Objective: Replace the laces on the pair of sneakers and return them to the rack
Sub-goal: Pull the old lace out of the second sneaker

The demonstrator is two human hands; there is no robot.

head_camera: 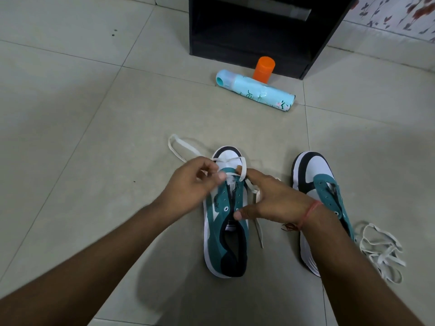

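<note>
Two sneakers sit on the tiled floor (70, 90), and only the left shoe (224, 222) has any lace (243, 171) in it, threaded across the eyelets nearest the toe. Starting at the left, a long loop of that lace trails out over the tiles past the toe; a risk, as I judge it, is that the two ends come out unequal, since one side runs far out while the other end lies short beside the shoe. A hard pull by the left hand (188, 184) could also drag the short end back through its eyelet. That hand comes in from the lower left, wrist bent, fingers curled, its grip narrow: thumb and fingertips pinch the lace just over the tongue. The right hand (277, 198) reaches across from the right, palm down, fingertips on the lace at the toe end and thumb pressed at the shoe's collar to steady it; if that hold slips, the shoe may skid. Further right the right shoe (327, 191) stands bare of lace, partly behind the forearm. A loose lace (381, 250) lies tangled beside it; it could knot. Beyond, a can (255, 92), a cup (264, 69) and the dark rack (259, 27) wait
</note>
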